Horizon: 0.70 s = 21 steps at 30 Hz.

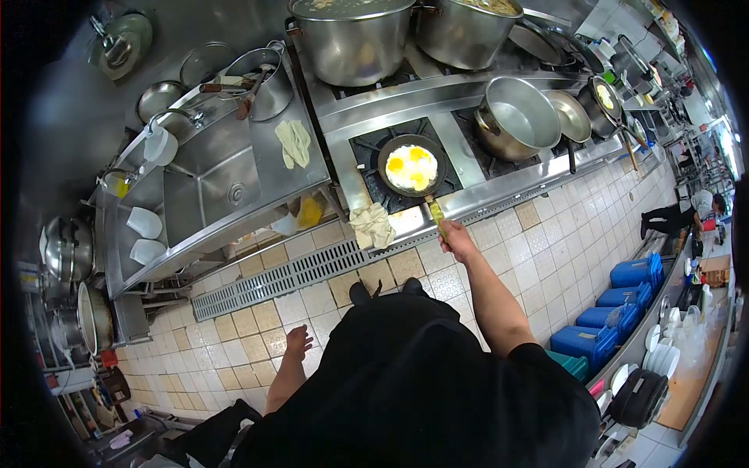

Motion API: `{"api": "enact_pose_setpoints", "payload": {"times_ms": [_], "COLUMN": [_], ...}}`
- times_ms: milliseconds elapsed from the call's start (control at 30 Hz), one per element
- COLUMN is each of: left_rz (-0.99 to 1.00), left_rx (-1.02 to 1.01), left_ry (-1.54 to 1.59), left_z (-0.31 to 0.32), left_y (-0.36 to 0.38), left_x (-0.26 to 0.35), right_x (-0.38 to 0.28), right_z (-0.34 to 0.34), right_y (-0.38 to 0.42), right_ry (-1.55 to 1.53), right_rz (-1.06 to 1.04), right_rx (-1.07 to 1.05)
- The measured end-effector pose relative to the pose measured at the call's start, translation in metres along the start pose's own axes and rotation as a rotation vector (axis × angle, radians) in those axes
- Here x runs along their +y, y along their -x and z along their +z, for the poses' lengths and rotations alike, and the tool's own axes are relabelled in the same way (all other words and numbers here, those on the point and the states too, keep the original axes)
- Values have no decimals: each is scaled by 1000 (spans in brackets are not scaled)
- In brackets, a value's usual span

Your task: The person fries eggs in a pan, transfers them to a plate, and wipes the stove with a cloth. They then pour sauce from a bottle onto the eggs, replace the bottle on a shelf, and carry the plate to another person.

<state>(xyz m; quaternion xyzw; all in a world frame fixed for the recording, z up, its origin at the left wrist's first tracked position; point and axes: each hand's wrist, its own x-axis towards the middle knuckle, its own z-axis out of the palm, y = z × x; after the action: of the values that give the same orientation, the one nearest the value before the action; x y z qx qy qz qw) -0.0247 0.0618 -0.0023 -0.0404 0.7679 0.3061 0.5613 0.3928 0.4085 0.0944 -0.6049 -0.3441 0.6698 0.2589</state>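
My right hand (457, 241) is closed around the yellow-green grip of a dark frying pan (385, 179) on a gas burner (367, 148). Several fried eggs (413, 168) with yellow yolks and white edges lie joined in the pan. My left hand (298, 343) hangs low over the tiled floor, beside my body. Its fingers are loosely apart, and it holds nothing. A crumpled beige cloth (372, 226) lies on the stove's front edge, left of the pan handle.
Two large stockpots (355, 47) stand behind the burner. To the right are a wide pot (521, 117), a smaller pan (568, 117) and another pan with egg (602, 97). A steel sink (211, 168) is at left. Blue bins (585, 343) line the right; another person (675, 218) stands beyond.
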Motion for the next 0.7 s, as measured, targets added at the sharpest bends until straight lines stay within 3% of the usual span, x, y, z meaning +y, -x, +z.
{"api": "enact_pose_setpoints", "payload": {"times_ms": [267,633,700], "left_rz": [-7,204,47], "left_rx": [-88,-304,-257], "left_ry": [19,-426,-311], "left_z": [-6,-25,5], "left_y": [-15,-55,-47], "left_x": [-34,-45,-28], "right_x": [2,18,24], "right_z": [4,-2,-4], "right_y": [-3,3,8], "right_ry": [-108,-216,-230], "right_rz": [59,135,118], "right_rx": [66,42,89]}}
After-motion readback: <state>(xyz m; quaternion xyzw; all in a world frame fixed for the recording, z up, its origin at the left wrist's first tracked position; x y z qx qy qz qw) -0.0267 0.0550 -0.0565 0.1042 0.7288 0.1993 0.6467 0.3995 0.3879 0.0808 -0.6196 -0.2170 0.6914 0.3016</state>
